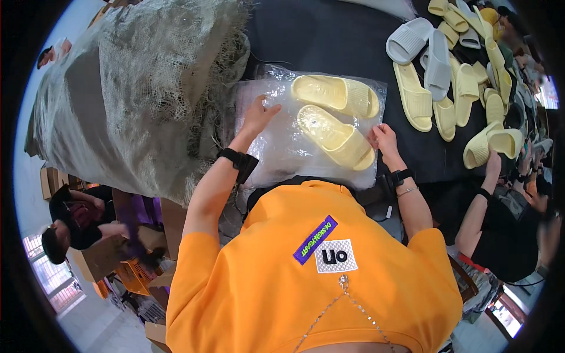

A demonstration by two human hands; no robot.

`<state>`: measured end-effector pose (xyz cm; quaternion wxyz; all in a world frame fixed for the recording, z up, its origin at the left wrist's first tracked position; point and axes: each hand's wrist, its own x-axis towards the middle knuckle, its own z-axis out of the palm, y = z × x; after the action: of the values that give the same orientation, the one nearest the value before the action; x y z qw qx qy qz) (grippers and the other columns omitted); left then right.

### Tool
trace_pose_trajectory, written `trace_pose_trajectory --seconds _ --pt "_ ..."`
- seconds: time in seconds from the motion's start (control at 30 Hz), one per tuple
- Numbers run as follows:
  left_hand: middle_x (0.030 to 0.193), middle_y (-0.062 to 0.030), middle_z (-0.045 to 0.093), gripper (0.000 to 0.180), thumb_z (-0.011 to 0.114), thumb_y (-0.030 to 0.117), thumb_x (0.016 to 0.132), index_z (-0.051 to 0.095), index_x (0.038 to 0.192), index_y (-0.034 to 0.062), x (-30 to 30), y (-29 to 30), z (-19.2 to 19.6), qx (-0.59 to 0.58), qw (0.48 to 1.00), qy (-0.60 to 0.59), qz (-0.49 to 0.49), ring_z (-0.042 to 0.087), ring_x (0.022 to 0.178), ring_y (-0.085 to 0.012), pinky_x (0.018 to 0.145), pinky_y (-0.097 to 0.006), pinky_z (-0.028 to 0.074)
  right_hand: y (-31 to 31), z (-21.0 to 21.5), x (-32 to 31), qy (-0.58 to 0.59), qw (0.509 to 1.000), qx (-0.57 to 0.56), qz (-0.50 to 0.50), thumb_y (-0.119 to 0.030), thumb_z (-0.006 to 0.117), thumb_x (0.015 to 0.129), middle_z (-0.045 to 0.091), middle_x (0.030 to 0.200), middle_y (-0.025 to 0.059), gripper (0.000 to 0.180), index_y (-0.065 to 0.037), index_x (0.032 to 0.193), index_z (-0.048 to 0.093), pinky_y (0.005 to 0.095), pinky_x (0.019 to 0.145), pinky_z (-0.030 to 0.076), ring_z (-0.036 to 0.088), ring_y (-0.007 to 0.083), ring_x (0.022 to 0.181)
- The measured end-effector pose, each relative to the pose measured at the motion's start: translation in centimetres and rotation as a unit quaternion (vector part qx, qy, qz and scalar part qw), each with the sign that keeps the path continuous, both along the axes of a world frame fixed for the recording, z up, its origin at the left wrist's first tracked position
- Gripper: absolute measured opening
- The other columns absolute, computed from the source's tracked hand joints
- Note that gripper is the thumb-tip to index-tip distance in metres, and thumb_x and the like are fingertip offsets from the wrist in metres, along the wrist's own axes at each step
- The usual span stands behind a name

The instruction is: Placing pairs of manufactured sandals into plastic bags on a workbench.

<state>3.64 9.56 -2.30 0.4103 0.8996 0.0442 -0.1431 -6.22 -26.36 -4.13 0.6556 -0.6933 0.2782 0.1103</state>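
Here the left hand (259,115) lies flat, fingers spread, on a clear plastic bag (276,147) spread over the dark table (329,35). The right hand (384,139) is at the bag's edge at about 3 o'clock, its fingers curled beside the heel of the nearer yellow slipper (336,137); whether it pinches the plastic or only touches it cannot be told. That slipper sits on the bag near its middle, seemingly under the plastic film, pointing toward 10 o'clock. A second yellow slipper (336,95) rests just above it at 12 o'clock, close beside but apart. At 2 o'clock, well apart from the bag, a heap of slippers (447,76) in yellow and grey covers the table. At 9 o'clock a mound under coarse sacking (135,88) borders the bag. Another person's hand (493,162) reaches a yellow slipper at 3 o'clock.
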Motion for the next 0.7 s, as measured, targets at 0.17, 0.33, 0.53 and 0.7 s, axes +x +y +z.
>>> trace_pose_trajectory --seconds 0.17,0.33,0.53,0.7 --pt "0.090 -0.0165 0.061 0.041 0.063 0.029 0.077 0.054 0.104 -0.0007 1.0 2.1 0.5 -0.091 0.993 0.023 -0.070 0.061 0.080 -0.0244 0.071 -0.032 0.046 0.2 0.8 0.2 0.003 0.998 0.057 -0.026 -0.023 0.049 0.089 0.055 0.073 0.0007 0.017 -0.007 0.083 0.053 0.0221 0.053 0.041 0.053 0.0092 0.065" --pt "0.099 -0.0128 0.059 0.029 0.056 0.020 0.084 0.052 0.108 0.0039 -1.4 1.5 9.5 -0.585 0.774 0.237 -0.047 0.061 0.075 -0.0228 0.066 -0.030 0.049 -1.0 -0.3 0.0 0.014 0.999 0.045 -0.001 -0.023 0.048 0.090 0.059 0.079 0.0014 0.017 -0.007 0.089 0.055 0.0222 0.054 0.041 0.055 0.0086 0.067" --pt "0.102 -0.0114 0.059 0.036 0.050 0.016 0.088 0.046 0.122 0.0087 -1.7 0.9 1.8 -0.216 0.934 0.198 -0.205 0.062 0.079 -0.0242 0.070 -0.031 0.050 0.2 0.2 0.9 -0.025 0.995 0.091 0.013 -0.016 0.047 0.089 0.060 0.082 0.0043 0.021 -0.005 0.106 0.050 0.0218 0.057 0.041 0.055 0.0098 0.069" --pt "0.117 -0.0107 0.051 0.050 0.056 0.013 0.081 0.043 0.129 0.0168 -1.3 -4.5 1.6 0.020 0.910 -0.208 -0.358 0.048 0.107 -0.0309 0.088 -0.039 0.040 -0.3 -0.2 0.7 0.011 0.995 0.094 0.027 -0.016 0.046 0.090 0.059 0.090 0.0066 0.031 -0.005 0.119 0.043 0.0226 0.060 0.043 0.056 0.0111 0.072"
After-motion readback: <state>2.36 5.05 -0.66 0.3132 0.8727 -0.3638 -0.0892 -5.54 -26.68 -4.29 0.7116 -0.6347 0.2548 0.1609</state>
